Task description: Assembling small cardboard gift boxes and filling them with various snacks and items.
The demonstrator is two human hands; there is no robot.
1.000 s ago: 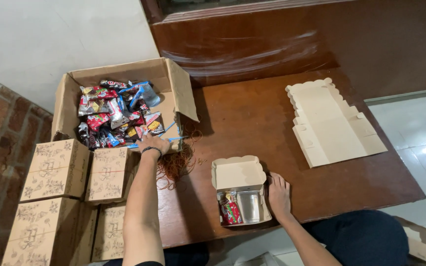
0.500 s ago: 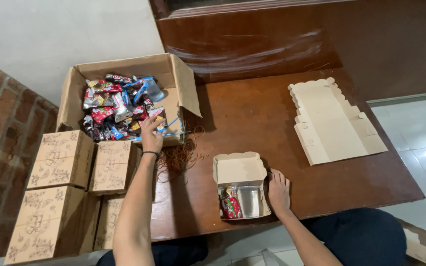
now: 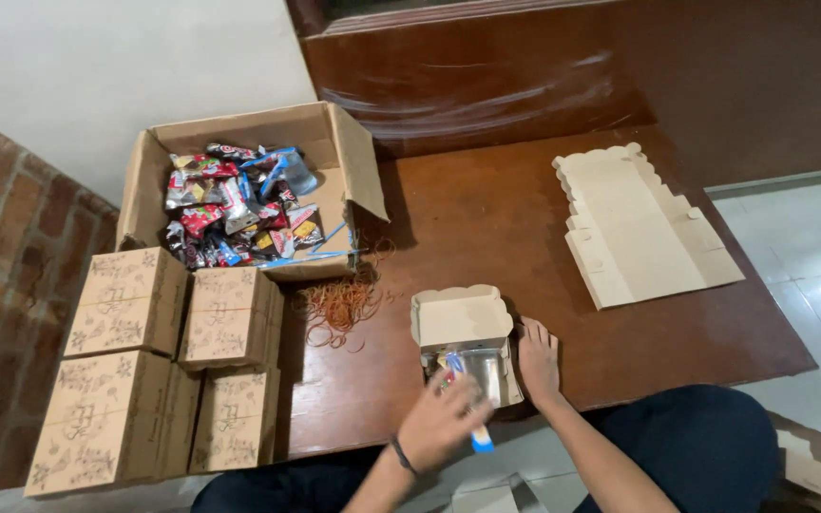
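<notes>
In the head view, a small open kraft cardboard box with a scalloped lid (image 3: 463,340) is seen at the near edge of the brown wooden table (image 3: 486,218), and the filling of it appears to be the step in hand. The left hand (image 3: 441,425) is held over the box's front, its fingers curled round a blue-and-white wrapped snack (image 3: 475,432), tilted into the box mouth. The right hand (image 3: 538,363) is laid flat and open against the box's right side, steadying it. By judgement, the snack needs lowering among the packets already inside, then releasing.

To the far left, a large open carton of mixed wrapped snacks (image 3: 239,204) is seen, with loose rubber bands (image 3: 339,306) beside it, closed printed boxes (image 3: 159,366) stacked left, and flat unfolded box blanks (image 3: 643,228) far right.
</notes>
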